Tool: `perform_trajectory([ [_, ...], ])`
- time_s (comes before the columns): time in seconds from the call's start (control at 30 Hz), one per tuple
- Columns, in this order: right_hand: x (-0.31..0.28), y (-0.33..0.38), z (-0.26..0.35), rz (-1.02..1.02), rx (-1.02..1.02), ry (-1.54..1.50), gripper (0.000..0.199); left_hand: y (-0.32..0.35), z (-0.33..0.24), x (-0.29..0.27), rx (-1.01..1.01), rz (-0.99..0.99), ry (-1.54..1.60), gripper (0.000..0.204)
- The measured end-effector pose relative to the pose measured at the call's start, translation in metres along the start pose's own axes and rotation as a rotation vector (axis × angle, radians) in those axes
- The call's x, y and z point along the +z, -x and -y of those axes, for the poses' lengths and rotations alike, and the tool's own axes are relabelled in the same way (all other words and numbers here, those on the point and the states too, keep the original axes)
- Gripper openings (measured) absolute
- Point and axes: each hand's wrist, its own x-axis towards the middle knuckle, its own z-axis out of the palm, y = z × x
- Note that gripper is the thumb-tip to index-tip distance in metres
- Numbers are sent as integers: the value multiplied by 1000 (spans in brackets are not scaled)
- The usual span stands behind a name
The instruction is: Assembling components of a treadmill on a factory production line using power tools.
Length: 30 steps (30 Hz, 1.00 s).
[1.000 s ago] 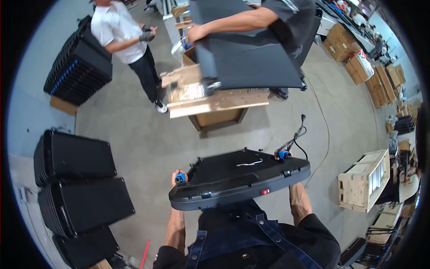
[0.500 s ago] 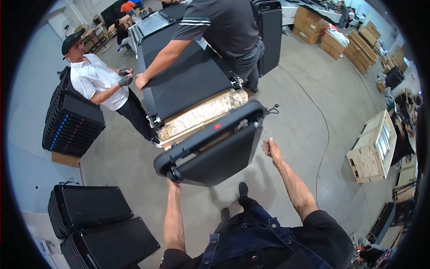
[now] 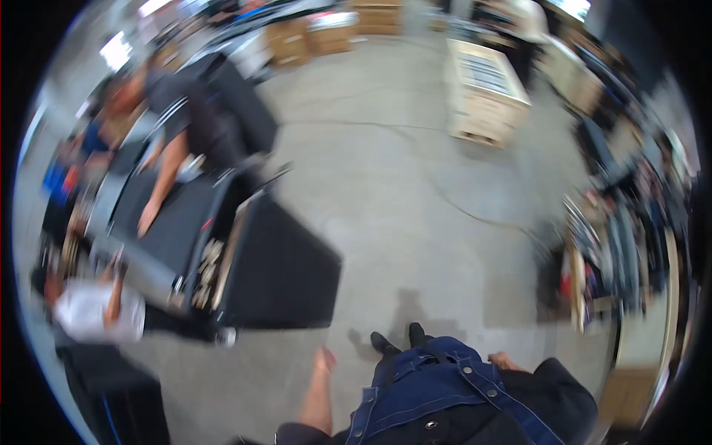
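A black folding treadmill (image 3: 285,271) stands on edge at left of centre, its broad dark deck facing me. My left hand (image 3: 324,361) is just below its lower edge, apart from it, with nothing seen in it; motion smears the fingers. My right hand (image 3: 506,361) is beside my right hip, partly hidden by my clothing, and its fingers do not show clearly. Behind the treadmill, a co-worker in a dark shirt (image 3: 196,122) leans over a long black treadmill deck (image 3: 167,222), one hand flat on it.
A person in a white shirt (image 3: 100,308) is at the far left, above a black stack (image 3: 115,400). A pale wooden crate (image 3: 486,96) stands at the back right. A cable (image 3: 475,215) crosses the grey floor. Cluttered racks (image 3: 608,245) line the right; cardboard boxes (image 3: 330,37) stand far back.
My view has swung right, so the treadmill and co-workers appear further left. My left hand has come away from the treadmill, and my right hand has drawn back to my side.
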Motion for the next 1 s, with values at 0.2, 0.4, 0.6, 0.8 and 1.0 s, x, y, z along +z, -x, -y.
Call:
perform_trajectory([
  [0.2,22,30,-156,-39,-221,-72,50,69,193,149,-117,786,-872,46],
  [0.4,-45,43,-304,-105,-200,-483,44,94,237,287,12,805,-1576,36],
  [0.6,-122,54,-512,-306,198,-1305,35,193,368,403,-166,347,-1486,19],
  [0.8,-151,40,-593,-251,309,-1410,33,304,568,541,213,1057,-1714,33],
  [1.0,-259,-25,-638,-92,301,-1230,39,370,724,646,-60,1099,-1703,27],
])
